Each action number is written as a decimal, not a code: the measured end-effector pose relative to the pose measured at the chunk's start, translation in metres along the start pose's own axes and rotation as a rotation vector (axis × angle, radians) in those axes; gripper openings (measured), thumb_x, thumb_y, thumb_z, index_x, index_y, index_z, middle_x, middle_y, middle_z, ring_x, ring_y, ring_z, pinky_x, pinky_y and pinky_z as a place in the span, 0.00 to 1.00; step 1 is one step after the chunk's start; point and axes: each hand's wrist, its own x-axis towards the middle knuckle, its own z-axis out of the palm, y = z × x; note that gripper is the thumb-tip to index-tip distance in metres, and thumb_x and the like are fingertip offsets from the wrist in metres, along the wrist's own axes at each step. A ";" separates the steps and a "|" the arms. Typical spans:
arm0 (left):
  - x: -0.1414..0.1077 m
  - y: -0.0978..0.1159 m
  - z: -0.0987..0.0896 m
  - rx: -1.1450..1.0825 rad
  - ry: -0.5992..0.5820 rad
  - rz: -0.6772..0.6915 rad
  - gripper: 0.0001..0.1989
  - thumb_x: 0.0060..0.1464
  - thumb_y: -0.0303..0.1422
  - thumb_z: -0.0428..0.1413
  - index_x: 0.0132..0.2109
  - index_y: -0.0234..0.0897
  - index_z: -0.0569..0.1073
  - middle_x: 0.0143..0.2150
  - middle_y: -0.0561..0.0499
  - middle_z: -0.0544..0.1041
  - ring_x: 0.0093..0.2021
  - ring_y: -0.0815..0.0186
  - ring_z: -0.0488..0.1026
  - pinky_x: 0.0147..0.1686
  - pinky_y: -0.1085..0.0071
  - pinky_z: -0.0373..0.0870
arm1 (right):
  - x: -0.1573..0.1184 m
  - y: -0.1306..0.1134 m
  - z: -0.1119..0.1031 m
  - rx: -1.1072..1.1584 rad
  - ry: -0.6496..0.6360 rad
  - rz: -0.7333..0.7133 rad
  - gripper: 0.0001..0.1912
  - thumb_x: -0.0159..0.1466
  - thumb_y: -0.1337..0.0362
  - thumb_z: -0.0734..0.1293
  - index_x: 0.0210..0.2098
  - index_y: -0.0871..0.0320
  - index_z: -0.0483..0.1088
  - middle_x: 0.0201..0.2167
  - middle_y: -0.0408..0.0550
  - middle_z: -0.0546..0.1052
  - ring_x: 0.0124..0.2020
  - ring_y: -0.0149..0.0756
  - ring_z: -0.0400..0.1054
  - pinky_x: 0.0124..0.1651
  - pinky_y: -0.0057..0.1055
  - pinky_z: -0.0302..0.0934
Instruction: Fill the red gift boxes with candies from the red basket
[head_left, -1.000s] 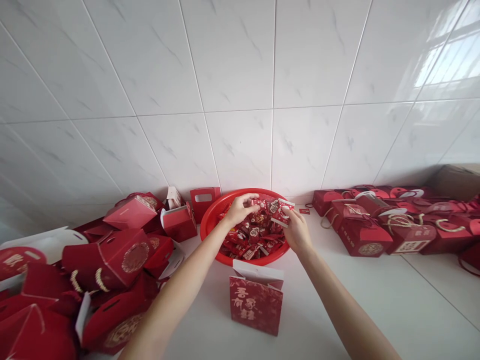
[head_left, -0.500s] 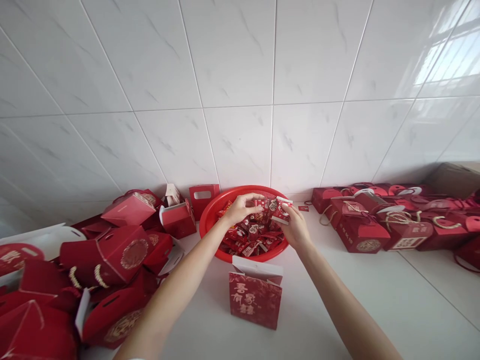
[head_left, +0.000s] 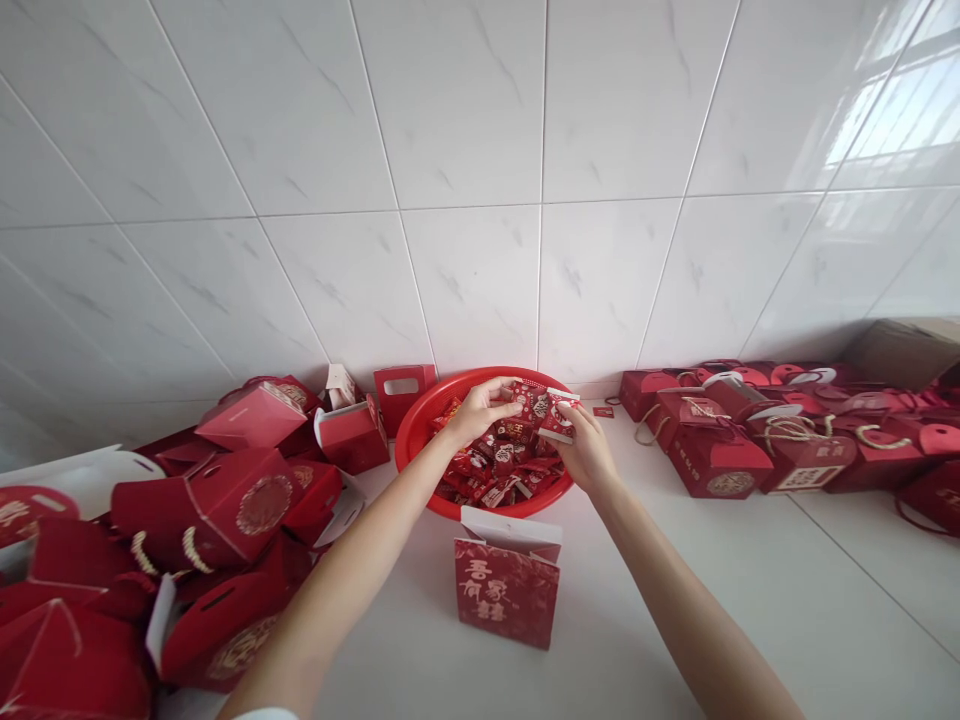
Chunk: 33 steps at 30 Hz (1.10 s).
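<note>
Both my hands are over a red plastic basket heaped with red-wrapped candies. My right hand pinches a red and white candy packet above the basket's right side. In my left hand, thumb and fingers close on the edge of a dark red patterned candy packet, right beside the other packet. A red paper gift box with gold characters stands upright in front of the basket, its top open and white flaps showing.
Many empty-looking red gift boxes are piled on the left. Closed red boxes with rope handles stand in rows on the right, a brown carton behind them. A small red card lies near the tiled wall.
My left hand has closed on a candy packet in the basket and moved slightly nearer my right hand. My right hand keeps its packet. The view has shifted a little.
</note>
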 end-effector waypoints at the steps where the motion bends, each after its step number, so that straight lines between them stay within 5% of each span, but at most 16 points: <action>1: 0.000 0.000 0.000 -0.005 -0.007 0.001 0.28 0.47 0.39 0.68 0.55 0.36 0.76 0.47 0.46 0.80 0.47 0.60 0.77 0.47 0.63 0.74 | 0.000 0.000 0.000 0.001 -0.001 0.007 0.09 0.50 0.61 0.76 0.30 0.54 0.76 0.30 0.41 0.79 0.32 0.34 0.73 0.33 0.29 0.71; 8: 0.000 0.003 0.002 0.055 0.027 -0.009 0.25 0.45 0.38 0.69 0.50 0.35 0.77 0.45 0.47 0.80 0.46 0.58 0.77 0.49 0.61 0.72 | 0.001 0.000 -0.001 -0.015 -0.015 0.015 0.10 0.51 0.60 0.76 0.31 0.54 0.76 0.29 0.42 0.79 0.32 0.35 0.73 0.34 0.31 0.73; 15: -0.004 0.011 0.006 0.011 -0.081 -0.034 0.21 0.47 0.43 0.67 0.44 0.36 0.75 0.42 0.49 0.79 0.45 0.59 0.76 0.48 0.62 0.72 | -0.001 0.000 0.001 -0.057 -0.042 -0.011 0.12 0.48 0.57 0.78 0.28 0.55 0.76 0.26 0.40 0.78 0.29 0.32 0.71 0.28 0.26 0.68; 33: -0.003 0.009 0.009 0.032 0.014 0.002 0.23 0.44 0.43 0.69 0.45 0.34 0.80 0.42 0.46 0.82 0.41 0.59 0.77 0.47 0.61 0.72 | -0.005 -0.003 0.001 -0.143 -0.133 0.033 0.18 0.47 0.51 0.78 0.33 0.53 0.77 0.33 0.41 0.79 0.38 0.37 0.72 0.40 0.33 0.71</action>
